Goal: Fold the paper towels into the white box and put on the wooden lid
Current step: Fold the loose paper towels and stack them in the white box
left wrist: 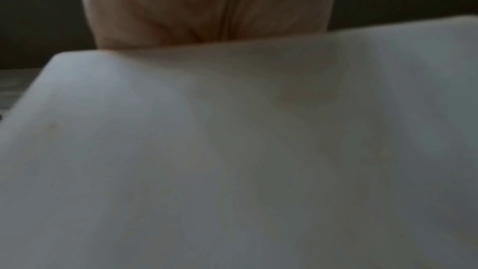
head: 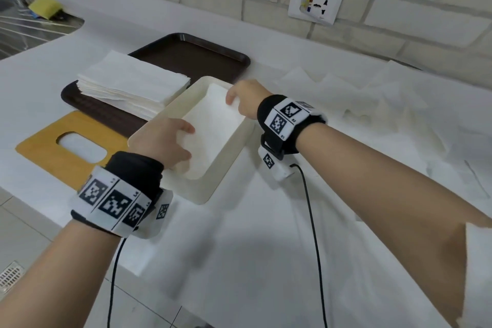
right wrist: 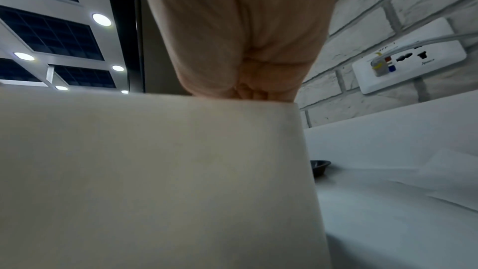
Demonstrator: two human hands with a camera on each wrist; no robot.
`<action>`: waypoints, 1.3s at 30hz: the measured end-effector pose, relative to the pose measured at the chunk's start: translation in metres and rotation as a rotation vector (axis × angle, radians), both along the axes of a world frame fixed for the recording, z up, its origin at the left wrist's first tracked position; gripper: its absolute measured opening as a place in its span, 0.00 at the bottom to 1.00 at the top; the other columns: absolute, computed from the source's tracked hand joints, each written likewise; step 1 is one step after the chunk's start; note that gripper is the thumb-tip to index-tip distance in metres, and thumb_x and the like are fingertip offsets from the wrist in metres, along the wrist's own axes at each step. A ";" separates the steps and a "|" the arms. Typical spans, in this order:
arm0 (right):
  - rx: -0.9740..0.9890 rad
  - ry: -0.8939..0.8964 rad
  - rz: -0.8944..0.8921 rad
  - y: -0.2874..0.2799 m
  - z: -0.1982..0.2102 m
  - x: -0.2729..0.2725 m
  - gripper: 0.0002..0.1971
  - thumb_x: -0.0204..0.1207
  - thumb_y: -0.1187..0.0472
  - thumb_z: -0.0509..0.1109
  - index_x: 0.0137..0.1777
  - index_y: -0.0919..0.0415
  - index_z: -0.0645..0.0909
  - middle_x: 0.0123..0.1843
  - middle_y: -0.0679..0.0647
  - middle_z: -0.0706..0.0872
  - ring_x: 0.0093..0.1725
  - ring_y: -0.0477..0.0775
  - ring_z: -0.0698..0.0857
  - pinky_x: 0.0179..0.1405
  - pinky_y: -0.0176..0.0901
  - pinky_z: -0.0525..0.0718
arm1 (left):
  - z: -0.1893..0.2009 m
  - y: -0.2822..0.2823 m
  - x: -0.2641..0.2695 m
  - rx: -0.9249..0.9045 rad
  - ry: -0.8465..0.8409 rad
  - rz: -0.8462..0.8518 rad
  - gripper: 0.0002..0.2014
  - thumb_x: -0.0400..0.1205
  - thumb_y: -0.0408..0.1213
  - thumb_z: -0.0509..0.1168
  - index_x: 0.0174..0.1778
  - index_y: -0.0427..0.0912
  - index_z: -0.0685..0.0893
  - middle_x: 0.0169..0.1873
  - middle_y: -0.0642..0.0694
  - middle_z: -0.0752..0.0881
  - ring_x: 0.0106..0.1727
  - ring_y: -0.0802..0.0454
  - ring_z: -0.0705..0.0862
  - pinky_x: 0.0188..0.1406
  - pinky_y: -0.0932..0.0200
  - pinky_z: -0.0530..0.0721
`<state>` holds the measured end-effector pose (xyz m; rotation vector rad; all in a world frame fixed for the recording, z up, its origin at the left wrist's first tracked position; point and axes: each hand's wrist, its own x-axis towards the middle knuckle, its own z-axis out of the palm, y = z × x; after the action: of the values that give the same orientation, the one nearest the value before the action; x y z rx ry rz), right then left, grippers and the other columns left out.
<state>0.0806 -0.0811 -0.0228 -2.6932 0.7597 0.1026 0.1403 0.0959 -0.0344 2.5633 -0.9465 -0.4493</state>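
A white box sits open on a white desk, its near end on the desk and its far end by a brown tray; a folded paper towel lies inside it. The left hand reaches over the near-left rim, fingers bent down onto the towel, the grip pressing rather than pinching; the right hand comes over the far-right rim, fingertips curled on the towel's far corner; whether it pinches the sheet cannot be told. Both wrist views show only a palm behind the box wall.

A stack of paper towels rests on the tray, just left of the box; a wooden lid with an oval slot lies flat on the desk, left of the box and touching the tray's near edge. Loose towels spread across the desk to the right.

A wall socket carries small writing too blurred to read; the wrist bands bear black-and-white square codes with tiny unreadable labels. A yellow sponge lies by a sink at far left.
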 end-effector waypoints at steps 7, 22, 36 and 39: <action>-0.154 0.264 0.100 0.001 -0.004 0.021 0.18 0.81 0.70 0.55 0.69 0.64 0.76 0.70 0.61 0.78 0.68 0.61 0.78 0.65 0.47 0.77 | -0.004 -0.009 0.003 0.352 -0.133 -0.117 0.31 0.68 0.41 0.76 0.67 0.54 0.76 0.61 0.52 0.77 0.62 0.50 0.77 0.60 0.54 0.78; -0.326 0.423 0.358 0.012 -0.027 0.034 0.17 0.81 0.62 0.57 0.67 0.59 0.80 0.65 0.58 0.83 0.61 0.59 0.83 0.59 0.46 0.81 | -0.003 -0.020 -0.014 0.393 -0.148 -0.278 0.16 0.81 0.45 0.61 0.65 0.60 0.79 0.62 0.51 0.81 0.52 0.53 0.79 0.52 0.62 0.74; -0.011 -0.247 -0.079 -0.017 0.009 -0.069 0.07 0.80 0.63 0.58 0.50 0.60 0.78 0.56 0.57 0.82 0.54 0.57 0.81 0.58 0.50 0.80 | 0.032 0.003 -0.045 -0.276 -0.149 -0.106 0.11 0.83 0.40 0.59 0.56 0.51 0.84 0.46 0.53 0.84 0.41 0.52 0.80 0.45 0.61 0.75; -0.043 -0.018 -0.105 -0.027 -0.013 -0.109 0.04 0.79 0.59 0.63 0.50 0.56 0.77 0.58 0.55 0.80 0.55 0.56 0.80 0.57 0.48 0.79 | 0.038 0.001 -0.073 -0.487 -0.208 -0.161 0.07 0.81 0.38 0.62 0.50 0.50 0.85 0.39 0.54 0.81 0.34 0.57 0.80 0.33 0.72 0.70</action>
<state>-0.0282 -0.1081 -0.0357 -2.6844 0.9055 0.0369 0.0674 0.0965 0.0033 2.1252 -1.1730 0.0161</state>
